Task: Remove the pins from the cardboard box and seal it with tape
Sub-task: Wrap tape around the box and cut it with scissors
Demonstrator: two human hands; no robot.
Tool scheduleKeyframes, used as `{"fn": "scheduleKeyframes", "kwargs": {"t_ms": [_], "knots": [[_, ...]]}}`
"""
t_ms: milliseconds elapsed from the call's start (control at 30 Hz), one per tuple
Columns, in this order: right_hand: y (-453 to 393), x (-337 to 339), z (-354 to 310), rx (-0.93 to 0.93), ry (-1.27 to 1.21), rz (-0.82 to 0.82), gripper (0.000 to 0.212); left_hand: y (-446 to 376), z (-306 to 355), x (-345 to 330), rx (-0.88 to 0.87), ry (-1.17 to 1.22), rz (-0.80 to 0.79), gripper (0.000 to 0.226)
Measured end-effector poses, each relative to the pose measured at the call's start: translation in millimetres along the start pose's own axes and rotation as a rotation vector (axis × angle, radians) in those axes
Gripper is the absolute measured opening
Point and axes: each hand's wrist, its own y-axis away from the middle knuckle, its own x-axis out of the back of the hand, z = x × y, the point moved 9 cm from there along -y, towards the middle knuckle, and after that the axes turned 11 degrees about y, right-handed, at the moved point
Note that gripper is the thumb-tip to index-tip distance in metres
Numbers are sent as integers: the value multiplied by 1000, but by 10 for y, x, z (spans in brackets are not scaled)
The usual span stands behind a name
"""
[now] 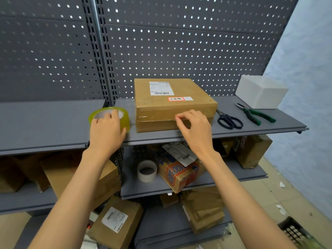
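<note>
A brown cardboard box (172, 103) with a white shipping label lies flat on the grey shelf (53, 121). Clear tape runs along its front face. My right hand (194, 126) is at that front face, thumb and fingers pinched together at the taped seam; whether anything is between them I cannot tell. Left of the box lies a yellowish roll of tape (125, 115), and my left hand (106, 130) rests on it with fingers wrapped over its rim. No pins are clearly visible.
Black scissors (229, 120) and green-handled pliers (255, 114) lie on the shelf right of the box, with a white foam block (260, 91) behind them. A pegboard backs the shelf. Lower shelves hold several cartons and an empty tape core (147, 170).
</note>
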Motion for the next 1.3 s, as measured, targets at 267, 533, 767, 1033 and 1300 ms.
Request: {"fn": "scheduleKeyframes", "kwargs": {"t_ms": [267,533,767,1033,1300], "knots": [[-88,-40,-94,61,-151,21,10,11,-102,236,145,215,106,45],[-373,252,126,-3,-609,45,9,167,362,1078,156,812,637,40],[-569,430,295,-85,-1002,-111,9,451,1153,702,171,1217,529,16],[-547,526,187,147,-1027,-243,10,576,1503,442,209,1330,448,4],[-509,397,67,314,-906,-372,22,598,1507,291,158,1303,257,30]]}}
